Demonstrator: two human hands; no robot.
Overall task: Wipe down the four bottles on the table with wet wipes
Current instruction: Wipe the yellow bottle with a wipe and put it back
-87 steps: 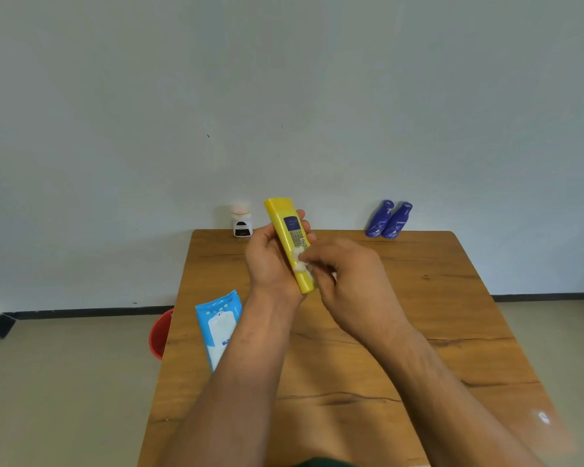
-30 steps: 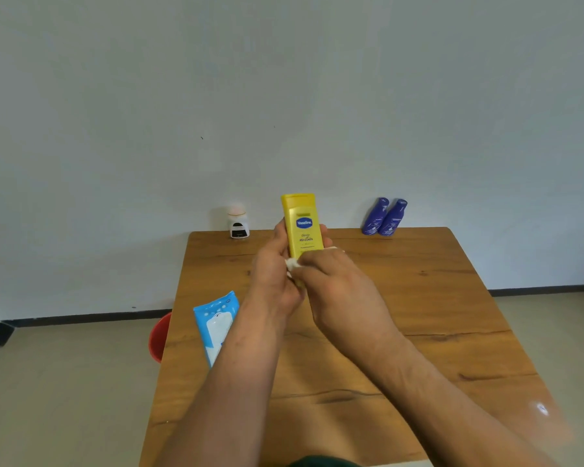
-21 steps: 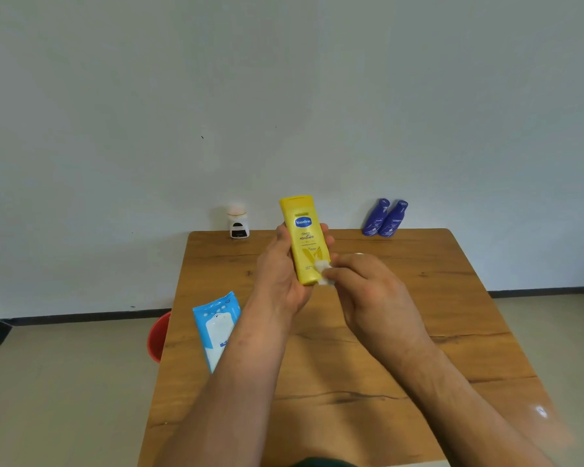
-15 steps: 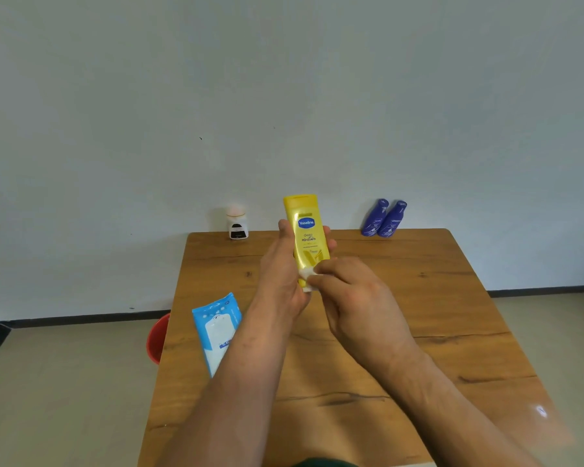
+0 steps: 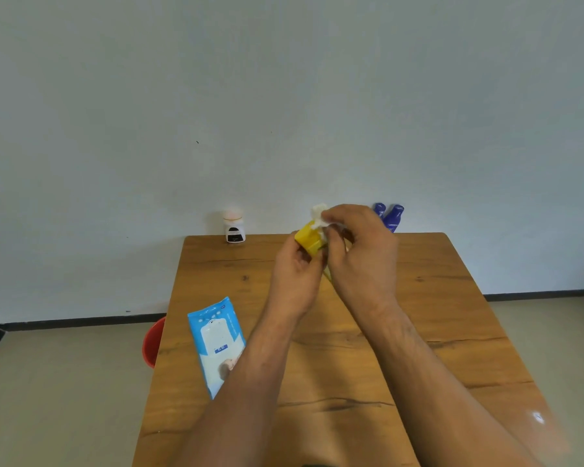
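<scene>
1. Pale wall (image 5: 284, 96) behind, wooden worktop (image 5: 418, 332) below: I hold the yellow bottle (image 5: 307, 243) in the air above the worktop's far half, tilted, with one end showing.
2. My left hand (image 5: 295, 274) grips it from beneath, fingers curled round its body. Both hands hide most of the bottle.
3. My right hand (image 5: 358, 244) pinches a white wipe (image 5: 318, 215) against the bottle's upper end.
4. By my reading, the step is cleaning that end. To do it well I should press the wipe flat, run it right round the edge, and grip firmly so the wet plastic cannot slip.
5. Two blue bottles (image 5: 390, 217) sit at the far right edge by the wall and a small white bottle (image 5: 234, 227) at the far left. Whether they are wiped, I cannot tell.
6. The wipes pack (image 5: 216, 342) lies near left. A red bin (image 5: 153, 342) shows on the floor beside the worktop.
</scene>
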